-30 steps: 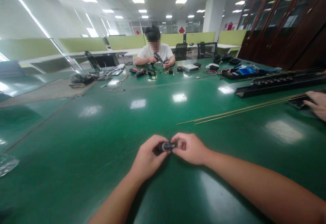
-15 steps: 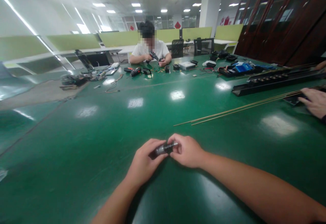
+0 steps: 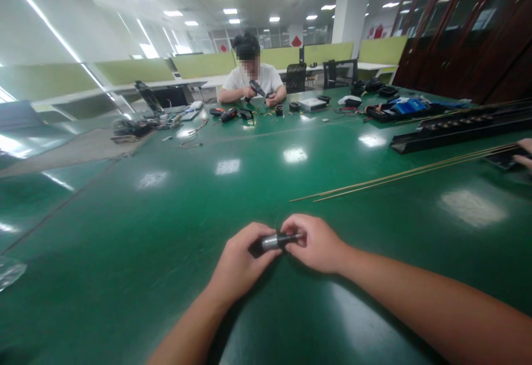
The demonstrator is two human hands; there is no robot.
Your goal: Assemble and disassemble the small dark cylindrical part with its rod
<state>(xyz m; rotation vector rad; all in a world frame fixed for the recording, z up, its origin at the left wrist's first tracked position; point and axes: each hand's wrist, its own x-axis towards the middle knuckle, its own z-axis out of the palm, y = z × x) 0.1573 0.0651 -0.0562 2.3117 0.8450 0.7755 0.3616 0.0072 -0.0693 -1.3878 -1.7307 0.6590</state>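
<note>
Between my two hands is a small silver metal cylinder (image 3: 271, 242) with a narrower dark, ribbed end that points right. My left hand (image 3: 244, 254) is closed round the silver body, thumb on the near side and fingers on the far side. With its thumb and fingertips, my right hand (image 3: 313, 241) pinches the thin tip at the dark end. Both hands are low over the green tabletop (image 3: 174, 265). I cannot make out exactly what kind of part it is.
Long thin brass rods (image 3: 374, 183) lie to the right, before a black metal channel (image 3: 449, 136). Another person's hand (image 3: 524, 152) shows at the right edge. Across the table a person (image 3: 253, 80) holds a power drill (image 3: 257, 88). Tools (image 3: 228, 115) and a tray (image 3: 376, 113) lie further back.
The whole view has shifted slightly, so the scene sits further right. My hands keep their hold on the metal cylinder. At the right edge, the other person's hand has drawn back from view.
</note>
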